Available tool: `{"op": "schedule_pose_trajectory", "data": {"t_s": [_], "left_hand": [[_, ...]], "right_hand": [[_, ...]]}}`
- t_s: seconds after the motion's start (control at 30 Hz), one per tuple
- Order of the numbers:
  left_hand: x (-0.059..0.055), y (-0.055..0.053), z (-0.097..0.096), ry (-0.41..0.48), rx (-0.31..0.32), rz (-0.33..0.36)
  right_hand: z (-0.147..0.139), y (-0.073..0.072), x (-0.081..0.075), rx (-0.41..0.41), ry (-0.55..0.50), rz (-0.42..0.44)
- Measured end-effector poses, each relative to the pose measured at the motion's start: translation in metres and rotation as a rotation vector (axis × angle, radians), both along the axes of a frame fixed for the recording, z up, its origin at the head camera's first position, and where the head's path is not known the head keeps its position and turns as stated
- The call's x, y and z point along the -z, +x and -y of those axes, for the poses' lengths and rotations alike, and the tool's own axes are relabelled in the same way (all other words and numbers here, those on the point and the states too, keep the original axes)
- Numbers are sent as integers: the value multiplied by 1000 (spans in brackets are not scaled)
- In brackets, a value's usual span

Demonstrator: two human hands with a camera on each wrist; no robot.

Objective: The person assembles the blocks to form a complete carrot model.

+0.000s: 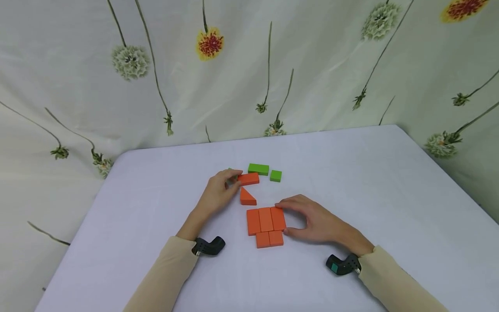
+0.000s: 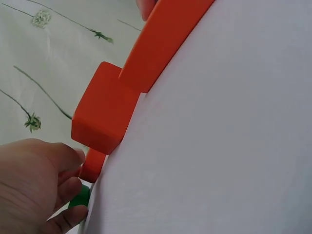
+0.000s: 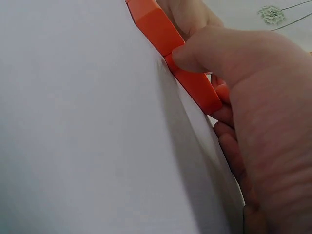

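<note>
My left hand (image 1: 219, 190) has its thumb and fingers at the left end of an orange rectangular block (image 1: 249, 178), pinching it. Just below that block lies an orange triangular block (image 1: 247, 197), seen large in the left wrist view. Nearer to me, three orange rectangular blocks (image 1: 266, 219) lie side by side, with two smaller orange blocks (image 1: 269, 239) against their near edge. My right hand (image 1: 317, 219) grips the rightmost block (image 1: 278, 218) of the three between thumb and fingertips, at its near and far ends. In the right wrist view the thumb (image 3: 187, 57) presses the orange side.
A long green block (image 1: 259, 169) and a small green block (image 1: 276, 176) lie beyond the orange ones. Another bit of green (image 2: 79, 196) shows behind the left fingers. The white-covered table (image 1: 351, 173) meets a flowered cloth (image 1: 234, 86) at its far edge.
</note>
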State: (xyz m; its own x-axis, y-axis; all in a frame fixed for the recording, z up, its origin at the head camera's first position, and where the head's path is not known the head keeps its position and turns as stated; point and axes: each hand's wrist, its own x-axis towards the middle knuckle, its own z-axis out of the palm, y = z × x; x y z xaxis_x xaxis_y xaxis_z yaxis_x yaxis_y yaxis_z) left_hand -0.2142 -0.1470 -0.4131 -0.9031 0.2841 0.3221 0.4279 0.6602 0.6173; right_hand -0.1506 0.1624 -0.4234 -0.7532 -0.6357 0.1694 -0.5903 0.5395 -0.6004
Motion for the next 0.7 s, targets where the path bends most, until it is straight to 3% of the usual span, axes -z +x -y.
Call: {"op": "schedule_pose_trajectory", "data": {"t_s": [0.37,0.7], "left_hand": [[3,-3,-1,-73,24,-69],[3,1,-2,-168,-19,-70]], "right_hand": [[1,1,-2,15,1,15],[1,3,-2,20,0,22]]}}
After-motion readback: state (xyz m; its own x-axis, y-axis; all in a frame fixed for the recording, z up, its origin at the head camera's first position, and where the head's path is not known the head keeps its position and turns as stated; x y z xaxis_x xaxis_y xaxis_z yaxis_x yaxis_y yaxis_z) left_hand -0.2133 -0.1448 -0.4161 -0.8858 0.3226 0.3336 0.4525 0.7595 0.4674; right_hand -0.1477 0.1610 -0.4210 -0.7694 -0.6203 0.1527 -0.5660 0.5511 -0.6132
